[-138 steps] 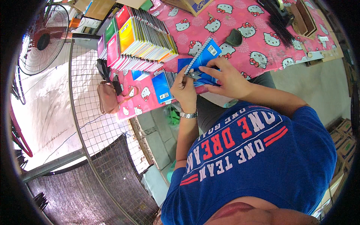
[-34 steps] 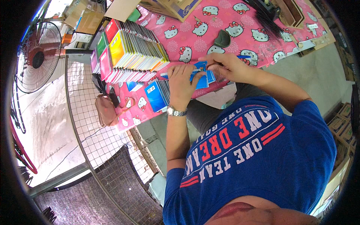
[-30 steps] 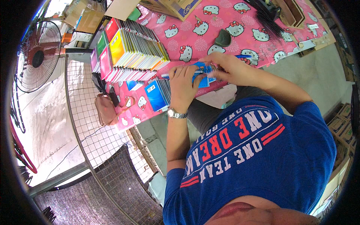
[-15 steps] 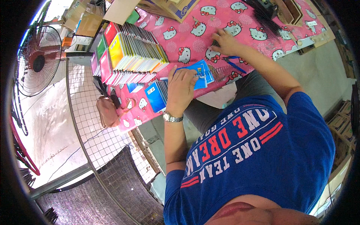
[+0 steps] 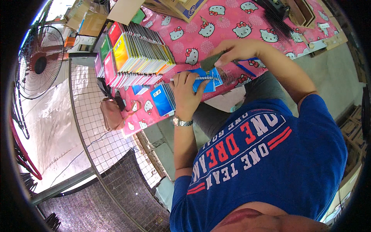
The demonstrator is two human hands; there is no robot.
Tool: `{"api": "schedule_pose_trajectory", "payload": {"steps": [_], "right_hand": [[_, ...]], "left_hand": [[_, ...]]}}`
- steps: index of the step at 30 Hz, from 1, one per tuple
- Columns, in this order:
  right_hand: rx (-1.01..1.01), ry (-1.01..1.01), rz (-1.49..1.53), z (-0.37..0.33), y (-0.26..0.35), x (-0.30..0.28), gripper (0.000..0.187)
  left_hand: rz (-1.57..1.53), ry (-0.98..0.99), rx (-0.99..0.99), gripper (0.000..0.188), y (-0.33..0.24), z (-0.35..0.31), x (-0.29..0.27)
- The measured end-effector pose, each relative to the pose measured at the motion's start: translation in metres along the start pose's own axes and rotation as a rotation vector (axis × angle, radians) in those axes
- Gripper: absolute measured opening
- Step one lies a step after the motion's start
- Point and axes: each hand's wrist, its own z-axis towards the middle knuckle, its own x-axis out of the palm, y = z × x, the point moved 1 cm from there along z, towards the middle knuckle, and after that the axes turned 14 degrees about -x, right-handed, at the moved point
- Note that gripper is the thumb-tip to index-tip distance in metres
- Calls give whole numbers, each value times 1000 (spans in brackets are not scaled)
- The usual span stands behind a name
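Holding a dark pad (image 5: 211, 62), the right hand (image 5: 237, 51) is near blue covers (image 5: 210, 86).

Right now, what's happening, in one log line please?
left hand: on blue notebook | right hand: holding dark greenish piece | upper left: colourful spiral-bound notebooks

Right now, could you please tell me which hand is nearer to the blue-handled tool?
The right hand: it is just beyond the blue-handled tool, gripping a dark green piece. The left hand is farther away, to the tool's left, at a blue notebook.
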Motion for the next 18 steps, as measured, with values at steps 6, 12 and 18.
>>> {"api": "schedule_pose_trajectory", "payload": {"steps": [6, 12, 18], "right_hand": [[-71, -7, -220, 3, 0, -1, 42], [-22, 85, -157, 13, 6, -2, 45], [86, 74, -99, 25, -1, 0, 47]], "left_hand": [[-106, -52, 24, 29, 5, 4, -3], [-263, -127, -71, 24, 19, -1, -8], [-279, -55, -158, 21, 28, -4, -9]]}}
